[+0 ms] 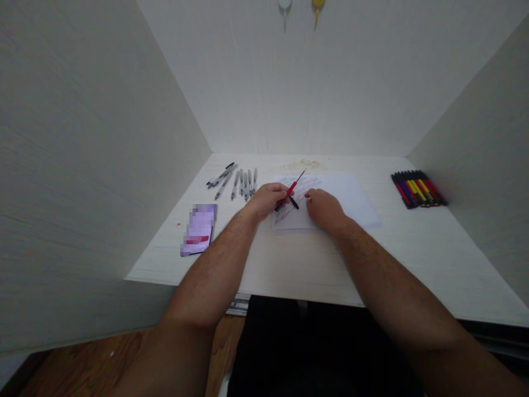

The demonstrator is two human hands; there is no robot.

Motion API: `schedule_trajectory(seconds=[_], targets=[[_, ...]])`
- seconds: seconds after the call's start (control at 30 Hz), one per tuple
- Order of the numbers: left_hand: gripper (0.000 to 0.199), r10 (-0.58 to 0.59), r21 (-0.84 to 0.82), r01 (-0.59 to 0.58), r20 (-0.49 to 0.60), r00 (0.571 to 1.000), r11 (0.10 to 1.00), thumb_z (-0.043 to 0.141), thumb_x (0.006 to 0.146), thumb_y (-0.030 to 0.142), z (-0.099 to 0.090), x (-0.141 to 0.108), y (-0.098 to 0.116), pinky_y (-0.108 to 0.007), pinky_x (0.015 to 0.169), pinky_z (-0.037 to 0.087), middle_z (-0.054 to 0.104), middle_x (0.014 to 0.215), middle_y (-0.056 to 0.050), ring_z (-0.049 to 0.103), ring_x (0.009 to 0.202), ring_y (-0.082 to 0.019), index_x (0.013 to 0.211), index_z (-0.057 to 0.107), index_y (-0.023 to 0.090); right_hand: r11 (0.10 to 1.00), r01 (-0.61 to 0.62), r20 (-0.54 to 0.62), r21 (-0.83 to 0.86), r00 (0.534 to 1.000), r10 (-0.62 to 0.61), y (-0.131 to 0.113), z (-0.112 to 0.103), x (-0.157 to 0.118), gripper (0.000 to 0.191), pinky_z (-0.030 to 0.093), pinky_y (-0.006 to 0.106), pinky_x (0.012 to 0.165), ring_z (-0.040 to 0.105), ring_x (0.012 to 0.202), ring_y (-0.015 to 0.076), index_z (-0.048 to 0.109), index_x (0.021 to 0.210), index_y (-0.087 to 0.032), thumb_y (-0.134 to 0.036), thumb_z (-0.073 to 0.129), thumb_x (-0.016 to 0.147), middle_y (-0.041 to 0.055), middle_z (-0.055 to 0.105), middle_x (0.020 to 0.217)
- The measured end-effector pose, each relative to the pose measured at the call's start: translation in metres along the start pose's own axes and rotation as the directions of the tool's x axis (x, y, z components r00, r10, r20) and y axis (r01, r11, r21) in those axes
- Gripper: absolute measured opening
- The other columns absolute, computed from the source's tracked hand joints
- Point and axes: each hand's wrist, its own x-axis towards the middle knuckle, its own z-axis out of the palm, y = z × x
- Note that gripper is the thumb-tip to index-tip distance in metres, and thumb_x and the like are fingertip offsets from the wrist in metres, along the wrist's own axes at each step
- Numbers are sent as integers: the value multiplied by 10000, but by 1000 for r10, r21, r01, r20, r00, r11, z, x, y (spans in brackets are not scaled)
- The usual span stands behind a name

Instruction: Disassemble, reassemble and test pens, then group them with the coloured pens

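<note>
My left hand [268,199] is closed on a red pen barrel [292,188], tilted up to the right. A thin dark refill [302,174] sticks out of the barrel's upper end. A short black piece [293,203], perhaps a pen part, shows just below the fingers. My right hand [326,208] rests over the white paper [351,193] with its fingers curled together. Something tiny may be at those fingertips, but I cannot make it out. Reddish and dark scribbles cover the left part of the sheet, under and between my hands.
Several clear pens [244,183] lie at the back left, with darker pens [220,175] beside them. A phone [200,229] lies at the left. Several coloured pens with black ends [418,189] are lined up at the right. White panels [165,110] enclose the desk.
</note>
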Motion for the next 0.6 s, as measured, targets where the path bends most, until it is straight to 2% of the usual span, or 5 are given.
schedule_trajectory(seconds=[0.27, 0.43, 0.6], targets=[[120, 3, 23, -3, 10, 1000, 1000, 586, 716, 139, -2, -1, -1, -225, 527, 353, 622, 602, -23, 518, 529, -101, 772, 691, 131, 983, -93, -87, 159, 990, 108, 10, -2, 7, 267, 420, 320, 823, 614, 931, 223, 667, 973, -154, -226, 414, 927, 125, 701, 1017], [130, 6, 30, -7, 32, 999, 1000, 581, 714, 139, -4, -2, -1, -226, 537, 358, 627, 614, -21, 519, 536, -98, 779, 694, 137, 973, -65, -143, 220, 985, 98, 9, -2, 6, 227, 407, 301, 777, 596, 881, 200, 649, 938, -172, -211, 427, 908, 94, 699, 970], [133, 12, 73, -16, 63, 998, 997, 586, 714, 148, -5, 0, -3, -226, 541, 360, 632, 627, -17, 515, 534, -93, 795, 691, 142, 977, -41, -113, 208, 991, 65, 7, 1, 3, 203, 402, 304, 742, 592, 835, 195, 645, 905, -186, -236, 448, 898, 85, 704, 934]])
